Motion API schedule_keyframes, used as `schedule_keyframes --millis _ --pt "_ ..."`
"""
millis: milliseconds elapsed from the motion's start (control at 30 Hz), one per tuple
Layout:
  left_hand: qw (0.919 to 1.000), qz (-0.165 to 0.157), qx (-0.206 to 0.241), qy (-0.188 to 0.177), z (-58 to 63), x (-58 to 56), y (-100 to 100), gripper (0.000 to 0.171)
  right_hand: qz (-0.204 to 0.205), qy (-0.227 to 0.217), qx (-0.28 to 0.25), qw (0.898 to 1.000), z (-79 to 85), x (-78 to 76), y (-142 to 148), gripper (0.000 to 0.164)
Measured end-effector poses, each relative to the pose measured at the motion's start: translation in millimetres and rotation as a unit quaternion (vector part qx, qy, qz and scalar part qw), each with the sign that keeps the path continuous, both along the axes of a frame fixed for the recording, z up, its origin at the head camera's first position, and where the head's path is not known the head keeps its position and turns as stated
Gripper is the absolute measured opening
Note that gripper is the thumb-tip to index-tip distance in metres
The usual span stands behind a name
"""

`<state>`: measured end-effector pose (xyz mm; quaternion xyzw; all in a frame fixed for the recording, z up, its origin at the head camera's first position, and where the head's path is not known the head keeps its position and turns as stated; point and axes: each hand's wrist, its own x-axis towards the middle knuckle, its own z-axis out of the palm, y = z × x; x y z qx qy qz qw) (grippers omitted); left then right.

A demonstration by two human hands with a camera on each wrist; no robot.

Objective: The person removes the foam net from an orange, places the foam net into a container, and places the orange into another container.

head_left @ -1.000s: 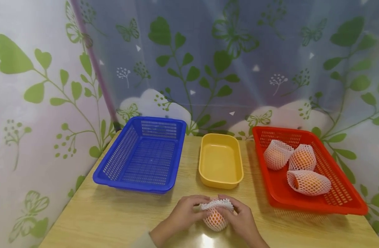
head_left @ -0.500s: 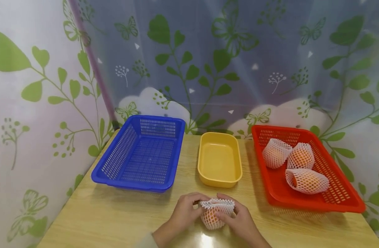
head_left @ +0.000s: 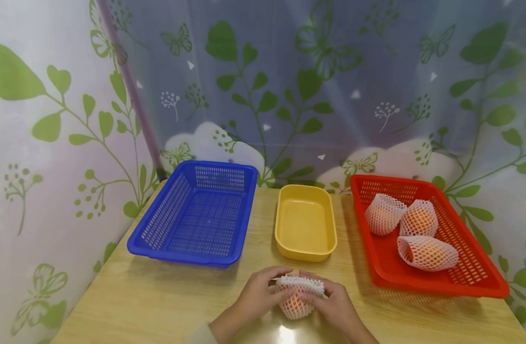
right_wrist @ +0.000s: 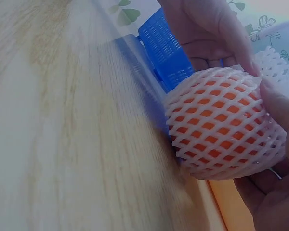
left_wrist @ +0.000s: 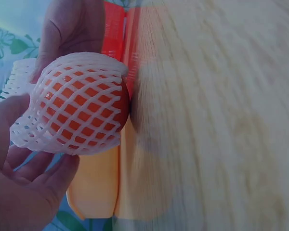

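Observation:
An orange point(right_wrist: 216, 122) sits in a white foam net sleeve point(left_wrist: 82, 103) at the front middle of the table. My left hand point(head_left: 256, 292) holds the sleeve from the left, with the thumb on the near side and fingers behind it. On the other side my right hand point(head_left: 334, 303) grips the sleeve in the same way, its thumb pressing the front. The frilled upper end of the net stands above the fruit, between both hands. In the left wrist view the fruit's bare base shows past the net edge, right at the tabletop.
Behind the hands stands a yellow tub point(head_left: 306, 246). A blue basket point(head_left: 190, 258) is at the left, with nothing inside. At the right, a red basket point(head_left: 379, 274) holds 3 netted fruits point(head_left: 428, 253). The wooden table point(head_left: 116, 306) meets a patterned curtain point(head_left: 263, 95) at the back.
Both hands stay around the netted orange. The thumbs and the net's upper edge have shifted slightly. The baskets and tub stay in place.

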<state>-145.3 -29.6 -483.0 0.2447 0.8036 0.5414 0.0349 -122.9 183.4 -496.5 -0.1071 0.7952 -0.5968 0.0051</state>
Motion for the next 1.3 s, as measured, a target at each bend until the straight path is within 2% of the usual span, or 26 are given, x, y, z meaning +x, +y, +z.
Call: schedule_keyframes --millis 67,233,600,733,933,1033,1133,1300 --pt "0.9998 -0.013 -0.015 -0.009 0.1 0.9 -1.4 0.049 -0.003 -0.003 0.008 1.000 0.1 0.3 -0.3 0.033" --pt "0.9983 -0.031 -0.049 -0.002 -1.4 1.4 -3.5 0.056 -0.002 -0.008 0.005 1.000 0.9 0.6 -1.1 0.030" --pt "0.9949 -0.043 -0.091 -0.001 0.7 4.5 -5.3 0.062 -0.027 -0.009 0.003 1.000 0.8 3.0 -3.8 0.028" --pt "0.9952 -0.044 -0.087 0.002 1.1 4.0 -4.8 0.063 -0.046 0.003 -0.015 0.999 0.5 2.4 -5.5 0.024" --pt "0.9963 -0.045 -0.073 0.005 -0.6 3.2 -4.0 0.060 -0.077 0.069 -0.018 0.994 1.4 2.5 -8.9 0.022" --pt "0.9966 -0.046 -0.068 0.015 -1.3 3.8 -4.2 0.058 -0.078 0.080 -0.025 0.993 2.5 3.6 -9.8 0.022" --pt "0.9972 -0.042 -0.059 0.017 -1.5 4.0 -4.4 0.055 -0.069 0.081 -0.029 0.994 3.5 3.8 -9.9 0.024" --pt "0.9986 -0.033 -0.040 0.005 -2.2 3.5 -4.0 0.048 -0.061 0.045 -0.032 0.997 5.2 3.0 -9.1 0.029"
